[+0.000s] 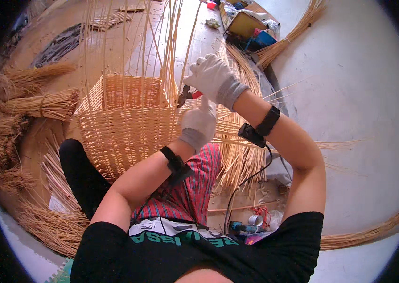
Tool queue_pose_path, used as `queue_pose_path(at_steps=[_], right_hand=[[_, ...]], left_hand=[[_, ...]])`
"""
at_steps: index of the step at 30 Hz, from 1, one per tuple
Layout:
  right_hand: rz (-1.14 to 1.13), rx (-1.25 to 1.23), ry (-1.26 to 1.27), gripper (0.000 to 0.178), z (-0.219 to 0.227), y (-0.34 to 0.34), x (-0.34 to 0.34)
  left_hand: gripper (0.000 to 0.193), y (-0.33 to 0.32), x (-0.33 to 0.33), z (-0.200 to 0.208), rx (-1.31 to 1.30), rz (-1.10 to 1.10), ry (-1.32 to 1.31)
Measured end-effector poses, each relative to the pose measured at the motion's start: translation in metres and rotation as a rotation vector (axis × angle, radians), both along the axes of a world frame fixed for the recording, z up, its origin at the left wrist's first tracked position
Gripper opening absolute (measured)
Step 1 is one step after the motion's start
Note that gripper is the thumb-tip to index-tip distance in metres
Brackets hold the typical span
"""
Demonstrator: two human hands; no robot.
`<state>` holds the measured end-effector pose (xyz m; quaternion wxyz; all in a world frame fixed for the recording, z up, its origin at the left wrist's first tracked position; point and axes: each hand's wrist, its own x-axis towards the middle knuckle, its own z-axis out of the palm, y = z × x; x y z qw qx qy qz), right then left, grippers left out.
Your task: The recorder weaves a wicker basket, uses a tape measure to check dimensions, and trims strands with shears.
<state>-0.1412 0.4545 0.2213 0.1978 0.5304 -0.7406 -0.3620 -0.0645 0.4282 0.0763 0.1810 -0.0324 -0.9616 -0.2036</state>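
Note:
A half-woven wicker basket point(128, 129) rests in front of me, with tall upright stakes point(126, 52) rising from its walls. In a white glove, my right hand point(213, 78) is closed around a red-handled plier-like tool point(185, 96), whose dark jaws point left beside the basket's right corner. Just below it my left hand point(200, 121), also gloved, is closed at that same corner with its thumb up against the tool. Its fingertips are hidden, so what they hold cannot be made out. Loose wicker strands point(237, 134) stick out to the right behind my hands.
Bundles of wicker rods point(44, 106) lie along the left, and more loose rods point(242, 162) sit right of the basket. Another bundle point(293, 35) leans at the far right near a blue container point(265, 38). A roll of tape point(256, 220) lies near my right elbow.

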Motion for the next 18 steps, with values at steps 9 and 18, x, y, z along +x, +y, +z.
queue_pose_path(at_steps=[9,18], right_hand=[[0.019,-0.096,-0.098,0.013,0.002,0.020,0.005],[-0.102,-0.761,-0.446,0.039,0.009,0.078,0.062]], left_hand=[[0.029,-0.007,-0.024,0.016,-0.015,0.017,-0.241],[0.027,-0.020,0.025,-0.014,-0.094,-0.066,-0.011]])
